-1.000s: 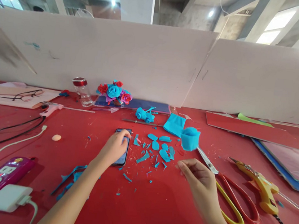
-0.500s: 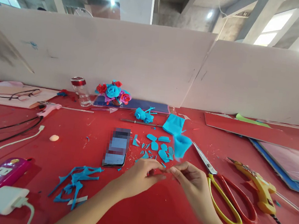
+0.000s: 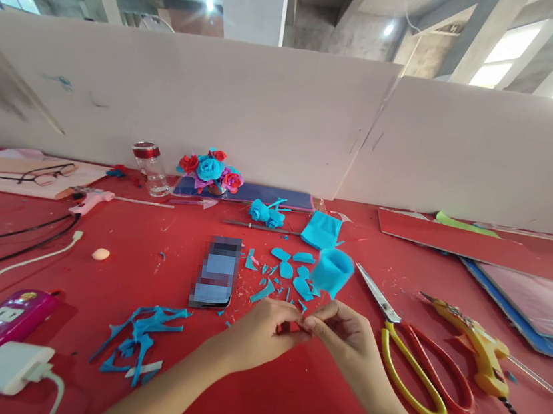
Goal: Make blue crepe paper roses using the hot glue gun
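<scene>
Fingertips close together, a left hand [image 3: 258, 334] and a right hand [image 3: 353, 343] work low over a red table [image 3: 276, 408], a blue flower [image 3: 331, 274] rising cup-shaped just above them. The right grip is pinched narrow at the flower's foot, holding it mouth up. The left grip is narrow too, close against the right fingertips; whether anything lies in it cannot be told. Cut blue petals [image 3: 285, 270] lie scattered beyond the hands, between a phone [image 3: 217, 277] on the left and scissors [image 3: 391, 313] on the right, with a yellow glue gun [image 3: 488, 350] farther right. Blue scraps [image 3: 143, 332] sit near the left forearm. At the back, a bouquet [image 3: 210, 169] stands beside a red-capped bottle [image 3: 153, 173].
</scene>
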### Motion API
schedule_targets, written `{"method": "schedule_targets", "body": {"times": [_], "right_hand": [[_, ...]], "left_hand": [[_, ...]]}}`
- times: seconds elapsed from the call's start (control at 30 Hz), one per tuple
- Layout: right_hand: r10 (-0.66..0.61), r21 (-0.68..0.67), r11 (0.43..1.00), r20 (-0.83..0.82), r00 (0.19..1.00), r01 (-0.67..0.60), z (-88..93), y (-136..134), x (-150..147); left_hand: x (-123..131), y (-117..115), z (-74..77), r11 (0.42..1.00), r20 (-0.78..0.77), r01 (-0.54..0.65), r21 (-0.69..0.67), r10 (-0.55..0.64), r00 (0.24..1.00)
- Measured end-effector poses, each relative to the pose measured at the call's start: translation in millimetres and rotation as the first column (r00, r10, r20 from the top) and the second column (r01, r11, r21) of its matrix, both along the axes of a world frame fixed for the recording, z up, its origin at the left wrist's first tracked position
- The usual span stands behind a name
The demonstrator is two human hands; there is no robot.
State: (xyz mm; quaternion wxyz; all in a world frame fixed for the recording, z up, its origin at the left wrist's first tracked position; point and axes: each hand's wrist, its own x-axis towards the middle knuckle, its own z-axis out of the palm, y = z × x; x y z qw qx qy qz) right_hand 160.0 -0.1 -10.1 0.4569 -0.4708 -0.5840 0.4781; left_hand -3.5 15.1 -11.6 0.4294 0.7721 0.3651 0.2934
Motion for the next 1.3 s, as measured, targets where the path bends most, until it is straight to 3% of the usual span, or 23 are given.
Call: {"method": "schedule_targets", "body": {"times": [0.3, 0.5, 0.67, 0.8, 0.93, 1.13, 1.3], "right_hand": [[-0.023, 0.015, 1.0, -0.028, 0.999, 0.023, -1.3, 1, -3], [-0.117, 0.107, 0.988, 0.082, 0.99, 0.108, -0.5, -1, -1], [-0.327, 0.382, 0.893, 0.189, 0.926, 0.237, 0.6, -3, 1], [-0.386, 0.558, 0.804, 0.226, 0.895, 0.206, -2.7, -3, 2], [-0.4, 0.611, 0.773, 0.265, 0.877, 0.168, -6.2, -3, 4], [-0.394, 0.663, 0.742, 0.309, 0.866, 0.102, -9.6, -2, 8], [-0.406, 0.713, 0.697, 0.305, 0.862, 0.076, -8.8, 0, 9]], "left_hand": [[3, -2, -3.6, 1.0, 0.002, -0.001, -0.015, 0.001, 1.0], [0, -1, -0.9, 0.996, 0.021, -0.084, 0.043, 0.083, 0.996], [-12, -1, 8.9, 0.955, 0.241, -0.258, 0.147, 0.219, 0.946], [-19, -4, 16.6, 0.92, 0.359, -0.332, 0.208, 0.244, 0.901], [-19, -7, 17.2, 0.91, 0.348, -0.322, 0.262, 0.222, 0.911], [-23, -7, 15.6, 0.948, 0.363, -0.257, 0.186, 0.177, 0.915], [-29, -3, 17.7, 0.992, 0.455, -0.101, -0.08, 0.126, 0.881]]}}
